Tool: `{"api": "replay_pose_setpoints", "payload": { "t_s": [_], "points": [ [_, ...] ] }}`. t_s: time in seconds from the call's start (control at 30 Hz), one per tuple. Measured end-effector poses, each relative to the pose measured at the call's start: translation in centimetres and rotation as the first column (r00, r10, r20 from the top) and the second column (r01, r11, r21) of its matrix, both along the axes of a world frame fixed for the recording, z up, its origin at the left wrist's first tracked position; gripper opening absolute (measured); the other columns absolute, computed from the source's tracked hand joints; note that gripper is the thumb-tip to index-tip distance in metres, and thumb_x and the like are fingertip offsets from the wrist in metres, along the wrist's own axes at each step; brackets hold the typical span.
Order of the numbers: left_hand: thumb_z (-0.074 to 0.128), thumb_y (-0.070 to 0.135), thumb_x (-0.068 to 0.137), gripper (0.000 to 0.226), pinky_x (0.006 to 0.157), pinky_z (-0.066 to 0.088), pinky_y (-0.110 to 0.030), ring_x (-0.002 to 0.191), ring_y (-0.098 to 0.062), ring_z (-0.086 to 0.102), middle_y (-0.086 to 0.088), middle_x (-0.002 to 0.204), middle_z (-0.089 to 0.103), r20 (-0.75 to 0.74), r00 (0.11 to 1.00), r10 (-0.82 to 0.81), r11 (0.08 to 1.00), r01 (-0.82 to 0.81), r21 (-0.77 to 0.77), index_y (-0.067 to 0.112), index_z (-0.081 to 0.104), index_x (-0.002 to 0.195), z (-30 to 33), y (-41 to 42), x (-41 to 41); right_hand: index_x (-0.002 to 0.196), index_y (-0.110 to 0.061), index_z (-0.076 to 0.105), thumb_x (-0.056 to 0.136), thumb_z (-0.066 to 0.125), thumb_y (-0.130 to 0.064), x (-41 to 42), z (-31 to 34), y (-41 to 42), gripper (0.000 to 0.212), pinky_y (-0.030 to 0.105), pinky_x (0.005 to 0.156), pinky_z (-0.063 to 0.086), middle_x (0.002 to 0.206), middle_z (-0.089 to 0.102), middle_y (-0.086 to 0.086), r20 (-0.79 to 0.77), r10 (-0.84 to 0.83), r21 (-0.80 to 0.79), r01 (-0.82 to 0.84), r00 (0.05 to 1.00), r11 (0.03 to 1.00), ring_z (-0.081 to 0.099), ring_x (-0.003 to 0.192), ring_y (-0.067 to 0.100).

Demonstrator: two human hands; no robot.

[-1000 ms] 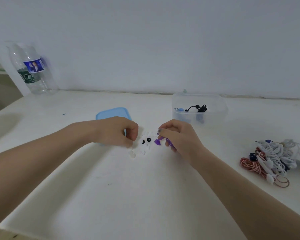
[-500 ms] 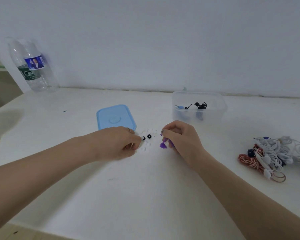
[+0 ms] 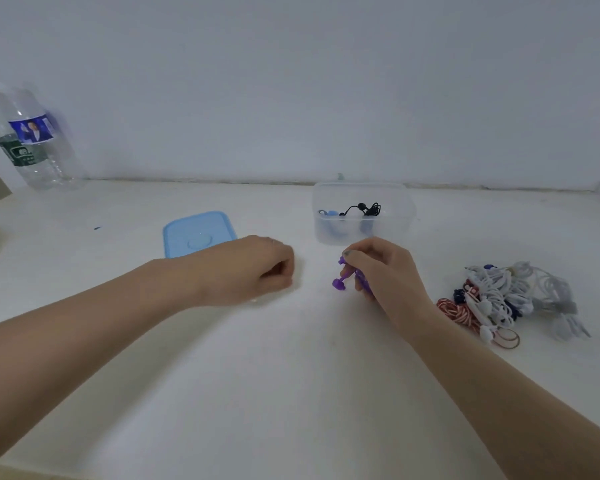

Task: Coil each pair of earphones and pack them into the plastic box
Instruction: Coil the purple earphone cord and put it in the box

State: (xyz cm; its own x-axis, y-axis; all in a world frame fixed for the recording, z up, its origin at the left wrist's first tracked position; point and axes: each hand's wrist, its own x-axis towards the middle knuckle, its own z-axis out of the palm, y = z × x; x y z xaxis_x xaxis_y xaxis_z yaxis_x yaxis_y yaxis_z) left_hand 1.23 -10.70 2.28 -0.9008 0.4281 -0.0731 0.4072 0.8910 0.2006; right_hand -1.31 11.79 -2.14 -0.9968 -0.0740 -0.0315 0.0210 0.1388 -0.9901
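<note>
My right hand point(image 3: 381, 275) pinches a pair of purple earphones point(image 3: 340, 283); one purple earbud hangs out below its fingers, just above the white table point(image 3: 291, 375). My left hand point(image 3: 253, 268) rests on the table as a fist, fingers curled inward. The white earphones that lay between my hands are out of sight, closed inside that fist. Just behind my right hand stands the clear plastic box point(image 3: 400, 202), uncovered, with black earphones point(image 3: 366, 208) and a blue pair point(image 3: 330, 213) inside.
The box's blue lid point(image 3: 194, 233) lies flat behind my left hand. A tangled pile of white, red-striped and dark blue earphones point(image 3: 499, 299) sits at the right. A plastic water bottle point(image 3: 28, 140) stands at the far left against the wall.
My left hand has closed over the white earphones, which no longer show on the table. My right hand has drawn slightly right with the purple pair.
</note>
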Motion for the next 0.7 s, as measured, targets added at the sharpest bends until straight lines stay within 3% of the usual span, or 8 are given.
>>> {"api": "replay_pose_setpoints", "payload": {
  "t_s": [0.13,0.23,0.33,0.43,0.53,0.7],
  "points": [
    [0.049,0.026,0.104,0.015,0.067,0.04,-0.019,0.072,0.002,0.049,0.005,0.092,0.06,-0.022,1.0,-0.006,0.991,0.009,0.136,0.013,0.057,0.099,-1.8,4.8,-2.5,0.083,-0.016,0.069,0.088,0.059,-0.01,0.0,-0.8,1.4,0.013,0.034,0.065,0.05,0.072,0.074,0.002,-0.122,-0.062,0.134,0.078,0.991,0.988,0.063,0.056,0.004],
    [0.053,0.023,0.103,0.012,0.053,0.038,-0.017,0.057,-0.005,0.049,0.006,0.076,0.061,0.001,0.998,0.055,0.946,-0.053,0.32,0.014,0.051,0.095,-4.1,7.6,-3.6,0.086,-0.017,0.069,0.089,0.06,-0.009,0.1,-1.6,2.3,0.012,0.031,0.065,0.052,0.074,0.075,-0.001,-0.171,-0.106,0.107,0.125,0.98,0.986,0.065,0.059,0.003],
    [0.063,0.026,0.098,0.018,0.053,0.042,-0.024,0.057,-0.015,0.053,0.001,0.078,0.07,0.008,0.991,0.135,0.827,-0.117,0.55,0.019,0.051,0.087,-6.4,9.1,-4.3,0.083,-0.019,0.07,0.089,0.062,-0.009,-0.4,-2.1,3.0,0.014,0.03,0.063,0.05,0.075,0.076,0.002,-0.193,-0.122,0.042,0.132,0.974,0.99,0.062,0.059,0.009],
    [0.069,0.027,0.095,0.019,0.058,0.046,-0.024,0.061,-0.011,0.058,0.008,0.076,0.07,0.074,0.98,0.184,0.641,-0.177,0.747,0.018,0.055,0.086,-7.2,9.5,-4.3,0.086,-0.018,0.07,0.092,0.063,-0.01,-0.8,-2.1,3.2,0.012,0.019,0.056,0.045,0.076,0.076,0.002,-0.18,-0.106,-0.017,0.105,0.978,0.994,0.061,0.056,0.006],
    [0.067,0.016,0.095,0.01,0.063,0.053,-0.036,0.063,-0.017,0.062,0.002,0.077,0.07,0.119,0.98,0.158,0.555,-0.188,0.811,0.017,0.059,0.09,-7.6,9.3,-4.2,0.087,-0.023,0.071,0.093,0.065,-0.014,-1.0,-2.0,3.2,0.013,0.015,0.054,0.043,0.078,0.073,-0.008,-0.193,-0.077,-0.005,0.078,0.978,0.997,0.062,0.061,0.009],
    [0.07,0.018,0.095,0.009,0.06,0.053,-0.035,0.062,-0.017,0.06,-0.002,0.082,0.072,0.141,0.981,0.134,0.483,-0.189,0.855,0.016,0.062,0.093,-7.4,8.9,-4.0,0.084,-0.023,0.072,0.091,0.067,-0.014,-1.1,-2.1,3.1,0.012,0.019,0.056,0.042,0.072,0.071,-0.007,-0.193,-0.062,0.017,0.067,0.979,0.998,0.06,0.06,0.01]
  ]
}}
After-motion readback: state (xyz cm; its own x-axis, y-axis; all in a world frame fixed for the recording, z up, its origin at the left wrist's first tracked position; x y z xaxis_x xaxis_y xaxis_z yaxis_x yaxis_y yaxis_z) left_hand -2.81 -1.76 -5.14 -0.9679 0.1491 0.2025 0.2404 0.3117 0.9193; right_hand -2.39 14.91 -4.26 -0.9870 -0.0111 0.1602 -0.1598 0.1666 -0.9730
